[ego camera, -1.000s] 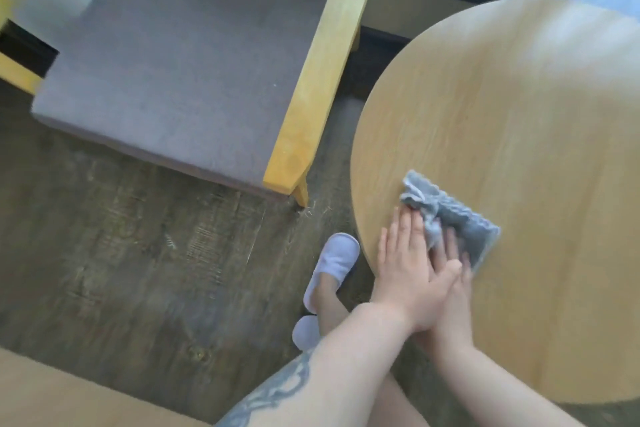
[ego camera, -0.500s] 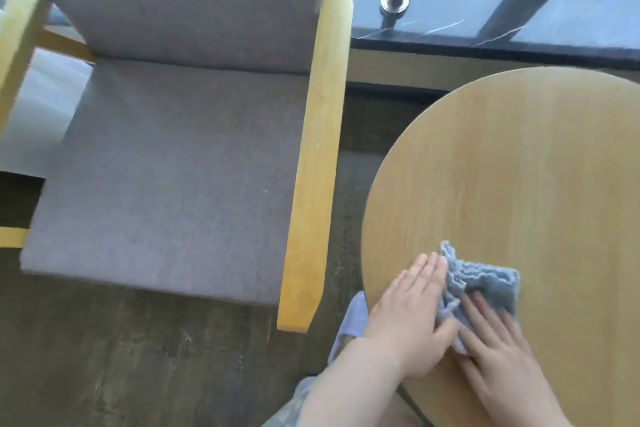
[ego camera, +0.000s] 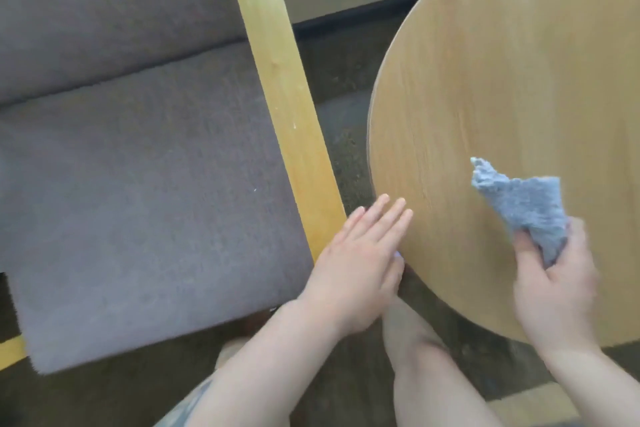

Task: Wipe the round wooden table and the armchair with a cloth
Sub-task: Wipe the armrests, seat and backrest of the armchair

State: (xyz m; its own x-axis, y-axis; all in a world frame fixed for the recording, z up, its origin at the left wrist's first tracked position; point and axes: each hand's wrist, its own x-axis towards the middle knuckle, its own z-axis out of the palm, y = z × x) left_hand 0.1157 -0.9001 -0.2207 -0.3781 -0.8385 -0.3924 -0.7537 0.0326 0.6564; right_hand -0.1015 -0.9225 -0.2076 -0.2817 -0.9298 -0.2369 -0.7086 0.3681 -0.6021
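My right hand pinches the crumpled grey-blue cloth over the near part of the round wooden table, while my left hand lies flat, fingers straight and close together, at the table's left edge, just beside the armchair and its yellow wooden armrest.

Left hand flat, fingers straight, pointing toward 1 o'clock; right hand at 3 o'clock, fingers curled, pinching the cloth.
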